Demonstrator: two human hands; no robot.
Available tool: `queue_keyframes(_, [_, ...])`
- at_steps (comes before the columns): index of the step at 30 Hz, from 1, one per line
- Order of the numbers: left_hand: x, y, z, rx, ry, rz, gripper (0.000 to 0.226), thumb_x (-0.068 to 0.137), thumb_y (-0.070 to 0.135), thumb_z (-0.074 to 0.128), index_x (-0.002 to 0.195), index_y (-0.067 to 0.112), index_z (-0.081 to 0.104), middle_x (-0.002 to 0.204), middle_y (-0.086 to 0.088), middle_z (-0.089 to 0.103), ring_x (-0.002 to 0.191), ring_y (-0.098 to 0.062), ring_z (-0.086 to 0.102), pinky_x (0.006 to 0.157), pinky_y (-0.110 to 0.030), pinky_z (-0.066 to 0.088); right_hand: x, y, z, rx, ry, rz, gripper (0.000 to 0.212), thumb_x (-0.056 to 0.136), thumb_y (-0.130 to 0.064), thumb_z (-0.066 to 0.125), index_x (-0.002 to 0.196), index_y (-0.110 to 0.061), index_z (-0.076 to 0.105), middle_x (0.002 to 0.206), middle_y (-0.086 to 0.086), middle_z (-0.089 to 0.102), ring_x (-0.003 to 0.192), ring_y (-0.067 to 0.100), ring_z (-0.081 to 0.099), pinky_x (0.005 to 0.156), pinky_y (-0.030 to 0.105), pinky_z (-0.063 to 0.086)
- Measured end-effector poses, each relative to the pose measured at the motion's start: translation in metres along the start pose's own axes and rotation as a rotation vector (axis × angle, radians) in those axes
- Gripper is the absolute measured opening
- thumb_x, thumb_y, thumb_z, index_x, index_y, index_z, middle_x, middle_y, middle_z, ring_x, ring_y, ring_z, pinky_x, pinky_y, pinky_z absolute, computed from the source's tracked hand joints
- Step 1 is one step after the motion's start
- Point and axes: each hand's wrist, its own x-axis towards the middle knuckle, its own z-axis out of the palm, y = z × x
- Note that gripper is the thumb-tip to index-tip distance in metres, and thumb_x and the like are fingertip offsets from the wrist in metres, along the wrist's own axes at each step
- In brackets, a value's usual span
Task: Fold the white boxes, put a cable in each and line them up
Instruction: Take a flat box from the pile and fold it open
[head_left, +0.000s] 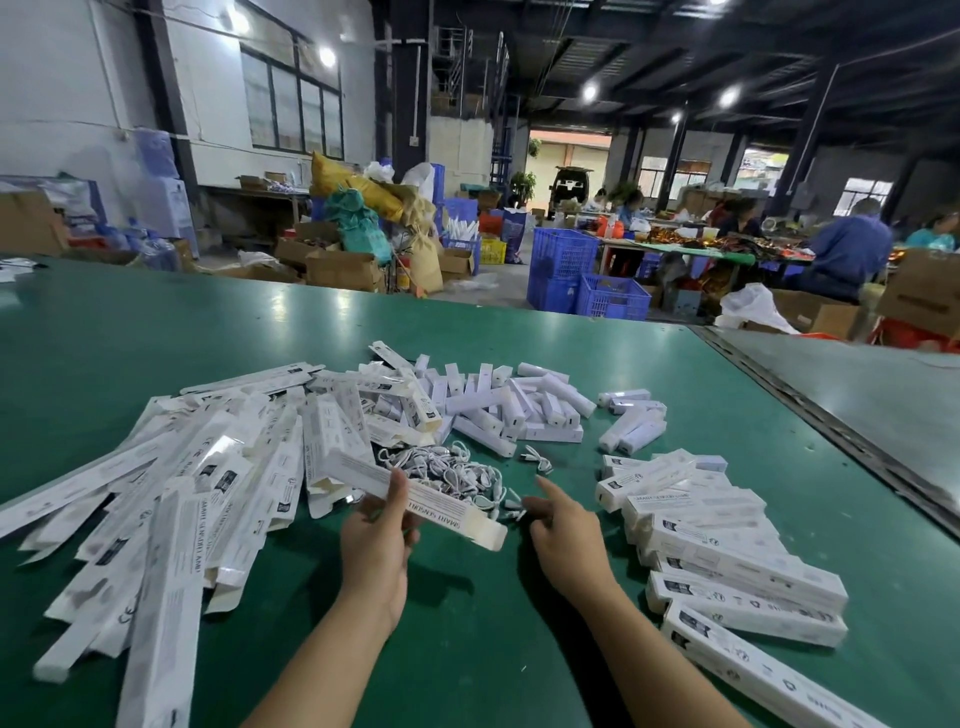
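The left hand (375, 540) is gripping a folded white box (452, 514), thumb lying on top; the right hand (563, 530) is hovering open and empty, forefinger pointing toward the cable pile (452, 467) at twelve o'clock.

Count: one box (441, 506) in the left hand (374, 540); flat boxes (208, 493) left of it, cables (457, 467) beyond it, lined boxes (727, 551) right of the right hand (563, 535), all overlapped, uncountable.

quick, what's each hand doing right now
Left hand: holding a folded white box, thumb on top.
Right hand: open, index finger out toward the cable pile, holding nothing.
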Motion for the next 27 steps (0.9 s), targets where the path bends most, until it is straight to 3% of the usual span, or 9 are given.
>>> queue_keyframes(3, [-0.001, 0.001, 0.001, -0.029, 0.034, 0.012, 0.04, 0.07, 0.046, 0.071, 0.073, 0.014, 0.048, 0.051, 0.002, 0.047, 0.048, -0.012, 0.042, 0.053, -0.028, 0.035, 0.017, -0.001, 0.007, -0.042, 0.033, -0.009, 0.04, 0.088, 0.001, 0.05, 0.121, -0.014, 0.067, 0.113, 0.003, 0.072, 0.104, 0.019, 0.065, 0.088, 0.021, 0.045])
queue_keyframes(6, [0.001, 0.003, 0.004, -0.073, 0.069, -0.011, 0.043, 0.068, 0.046, 0.072, 0.079, 0.012, 0.049, 0.053, -0.001, 0.052, 0.051, -0.016, 0.047, 0.055, -0.03, 0.041, 0.035, 0.001, 0.012, -0.046, 0.088, -0.001, 0.035, 0.088, 0.003, 0.05, 0.111, -0.013, 0.072, 0.107, 0.003, 0.074, 0.096, 0.019, 0.066, 0.072, 0.015, 0.038])
queue_keyframes(8, [0.002, 0.003, 0.004, -0.079, 0.075, -0.011, 0.045, 0.068, 0.046, 0.072, 0.083, 0.011, 0.049, 0.055, -0.002, 0.054, 0.05, -0.016, 0.05, 0.053, -0.03, 0.045, 0.048, 0.001, 0.016, -0.077, 0.104, -0.035, 0.032, 0.088, 0.002, 0.052, 0.107, -0.014, 0.073, 0.105, 0.004, 0.074, 0.096, 0.023, 0.066, 0.07, 0.02, 0.038])
queue_keyframes(11, [0.002, 0.003, 0.004, -0.087, 0.076, -0.008, 0.042, 0.072, 0.045, 0.07, 0.086, 0.011, 0.051, 0.056, 0.0, 0.056, 0.049, -0.013, 0.055, 0.046, -0.024, 0.049, 0.063, -0.001, 0.021, -0.215, 0.062, -0.127, 0.038, 0.093, -0.005, 0.047, 0.119, -0.024, 0.068, 0.121, -0.002, 0.066, 0.104, 0.027, 0.062, 0.075, 0.032, 0.045])
queue_keyframes(13, [0.002, 0.003, 0.004, -0.082, 0.078, -0.001, 0.041, 0.075, 0.045, 0.069, 0.088, 0.01, 0.052, 0.055, 0.001, 0.058, 0.05, -0.013, 0.056, 0.049, -0.026, 0.049, 0.069, -0.002, 0.023, -0.336, 0.024, -0.161, 0.046, 0.096, -0.01, 0.041, 0.13, -0.037, 0.058, 0.132, -0.009, 0.058, 0.107, 0.026, 0.06, 0.074, 0.036, 0.049])
queue_keyframes(20, [0.005, 0.0, 0.008, -0.048, 0.099, 0.014, 0.041, 0.074, 0.047, 0.069, 0.09, 0.011, 0.055, 0.055, 0.004, 0.061, 0.051, -0.011, 0.059, 0.053, -0.028, 0.05, 0.089, -0.001, 0.026, -0.519, -0.033, -0.174, 0.056, 0.097, -0.02, 0.032, 0.143, -0.052, 0.028, 0.151, -0.006, 0.039, 0.103, 0.032, 0.064, 0.065, 0.035, 0.047])
queue_keyframes(24, [0.006, 0.0, 0.006, -0.038, 0.1, 0.012, 0.045, 0.075, 0.049, 0.069, 0.091, 0.01, 0.055, 0.058, -0.001, 0.056, 0.05, -0.015, 0.051, 0.048, -0.025, 0.045, 0.089, -0.002, 0.025, -0.537, -0.078, -0.186, 0.063, 0.092, -0.017, 0.035, 0.142, -0.055, 0.03, 0.154, -0.012, 0.035, 0.113, 0.03, 0.061, 0.075, 0.037, 0.049])
queue_keyframes(27, [0.005, 0.0, 0.007, -0.027, 0.101, 0.012, 0.047, 0.075, 0.051, 0.069, 0.09, 0.009, 0.055, 0.059, -0.004, 0.054, 0.047, -0.015, 0.046, 0.042, -0.023, 0.042, 0.087, 0.003, 0.023, -0.429, -0.043, -0.183, 0.057, 0.092, -0.013, 0.037, 0.133, -0.051, 0.05, 0.145, -0.01, 0.045, 0.116, 0.026, 0.057, 0.082, 0.037, 0.05])
